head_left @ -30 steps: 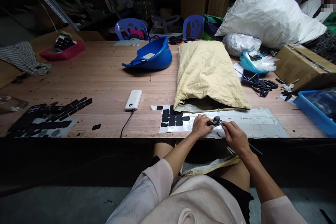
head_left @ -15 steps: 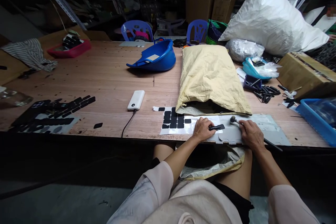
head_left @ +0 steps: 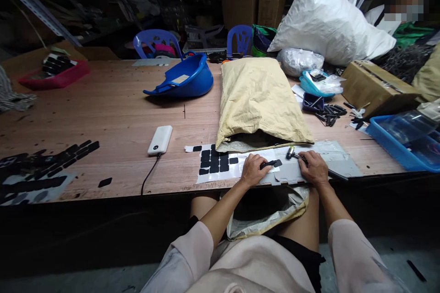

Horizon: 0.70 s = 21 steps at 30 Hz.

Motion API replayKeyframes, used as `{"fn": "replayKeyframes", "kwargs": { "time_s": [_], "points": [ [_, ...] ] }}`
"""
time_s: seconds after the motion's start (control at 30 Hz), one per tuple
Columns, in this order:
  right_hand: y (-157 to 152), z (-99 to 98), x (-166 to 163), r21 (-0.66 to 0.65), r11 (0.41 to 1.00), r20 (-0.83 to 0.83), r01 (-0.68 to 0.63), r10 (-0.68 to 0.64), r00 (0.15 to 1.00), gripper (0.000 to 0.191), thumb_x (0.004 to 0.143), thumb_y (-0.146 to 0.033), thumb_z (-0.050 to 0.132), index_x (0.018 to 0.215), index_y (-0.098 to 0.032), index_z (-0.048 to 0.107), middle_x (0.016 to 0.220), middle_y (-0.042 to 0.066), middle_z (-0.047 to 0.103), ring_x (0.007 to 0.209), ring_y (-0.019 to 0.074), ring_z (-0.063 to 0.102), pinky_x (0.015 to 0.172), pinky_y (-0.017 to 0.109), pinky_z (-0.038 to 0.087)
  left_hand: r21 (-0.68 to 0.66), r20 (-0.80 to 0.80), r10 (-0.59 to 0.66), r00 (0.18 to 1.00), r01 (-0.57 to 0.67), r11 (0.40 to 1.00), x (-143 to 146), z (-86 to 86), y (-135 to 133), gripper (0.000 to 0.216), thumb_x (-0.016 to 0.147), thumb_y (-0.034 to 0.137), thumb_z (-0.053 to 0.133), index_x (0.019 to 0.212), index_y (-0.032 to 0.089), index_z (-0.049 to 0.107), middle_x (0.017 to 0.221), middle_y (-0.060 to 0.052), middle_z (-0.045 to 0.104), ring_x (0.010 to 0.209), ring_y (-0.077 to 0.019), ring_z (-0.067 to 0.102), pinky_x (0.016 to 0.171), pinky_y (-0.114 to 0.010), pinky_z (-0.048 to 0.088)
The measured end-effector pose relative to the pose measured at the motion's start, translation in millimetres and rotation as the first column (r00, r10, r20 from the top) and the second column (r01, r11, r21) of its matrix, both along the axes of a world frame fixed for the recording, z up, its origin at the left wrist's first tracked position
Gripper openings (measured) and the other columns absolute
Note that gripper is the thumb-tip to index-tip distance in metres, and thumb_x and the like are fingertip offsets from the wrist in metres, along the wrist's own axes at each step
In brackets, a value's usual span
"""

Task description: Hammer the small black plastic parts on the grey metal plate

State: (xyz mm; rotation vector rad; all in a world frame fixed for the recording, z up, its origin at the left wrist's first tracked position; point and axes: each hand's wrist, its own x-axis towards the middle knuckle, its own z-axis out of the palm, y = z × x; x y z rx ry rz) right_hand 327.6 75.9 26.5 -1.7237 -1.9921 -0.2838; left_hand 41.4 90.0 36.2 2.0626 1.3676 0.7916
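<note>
My left hand [head_left: 254,170] pinches a slim black piece [head_left: 268,164] over the grey board [head_left: 340,165] at the table's front edge. A small black rounded pad [head_left: 278,163] lies under or against the tip of that piece; whether they touch I cannot tell. My right hand [head_left: 315,167] is wrapped round the handle of a small hammer [head_left: 290,152], whose head points left towards the piece. Left of my hands, a white sheet [head_left: 202,177] bears several black rounded pads [head_left: 214,165].
A yellow sack [head_left: 263,100] lies just beyond my hands; another open sack [head_left: 268,229] rests on my lap. A white power bank [head_left: 160,139] with a cable and a blue basin [head_left: 192,78] are leftward. A blue tray [head_left: 398,146] and a carton [head_left: 380,87] stand right.
The view has turned to the right, so everything sits further left. The hammer's head has tilted, showing a pale yellowish face. Both hands keep their grips.
</note>
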Motion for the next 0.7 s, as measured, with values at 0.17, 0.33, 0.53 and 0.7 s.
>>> {"fn": "replayKeyframes", "kwargs": {
  "time_s": [0.17, 0.33, 0.53, 0.7],
  "points": [
    [0, -0.8, 0, -0.01, 1.0, -0.023, 0.009, -0.009, 1.0, 0.021, 0.092, -0.03, 0.057, 0.104, -0.023, 0.072, 0.095, 0.007, 0.067, 0.089, 0.0229, 0.055, 0.081, 0.036, 0.043, 0.086, 0.085, -0.118, 0.989, 0.111, 0.99, -10, 2.7, -39, 0.018, 0.099, 0.033, 0.062, 0.106, 0.022, 0.074, 0.098, -0.007, 0.073, 0.099, -0.0235, 0.063, 0.093, -0.038, 0.049],
    [0, -1.1, 0, -0.011, 1.0, -0.012, 0.005, -0.005, 1.0, 0.021, 0.093, -0.03, 0.056, 0.104, -0.024, 0.072, 0.095, 0.007, 0.066, 0.089, 0.0231, 0.054, 0.08, 0.035, 0.042, -0.065, -0.011, -0.403, 0.915, 0.401, 0.914, -23, -19.0, -94, 0.021, 0.096, 0.036, 0.064, 0.11, 0.024, 0.074, 0.102, -0.006, 0.076, 0.093, -0.0207, 0.071, 0.087, -0.032, 0.054],
    [0, -0.7, 0, 0.0, 1.0, 0.013, 0.008, -0.008, 1.0, 0.019, 0.093, -0.031, 0.057, 0.101, -0.024, 0.072, 0.095, 0.007, 0.067, 0.087, 0.0227, 0.055, 0.079, 0.035, 0.042, -0.484, -0.447, -0.29, 0.846, 0.044, 0.874, -39, -50.8, -100, 0.023, 0.092, 0.032, 0.064, 0.107, 0.02, 0.077, 0.109, -0.013, 0.079, 0.107, -0.0316, 0.074, 0.091, -0.04, 0.056],
    [1, -0.2, 0, 0.003, 1.0, 0.02, 0.011, -0.011, 1.0, 0.019, 0.093, -0.031, 0.057, 0.102, -0.023, 0.072, 0.095, 0.007, 0.068, 0.087, 0.0225, 0.056, 0.078, 0.035, 0.043, -0.547, -0.505, -0.375, 0.777, 0.047, 0.836, -44, -46.8, -103, 0.022, 0.086, 0.024, 0.067, 0.105, 0.019, 0.078, 0.114, -0.016, 0.078, 0.11, -0.0348, 0.074, 0.092, -0.042, 0.056]
  ]
}}
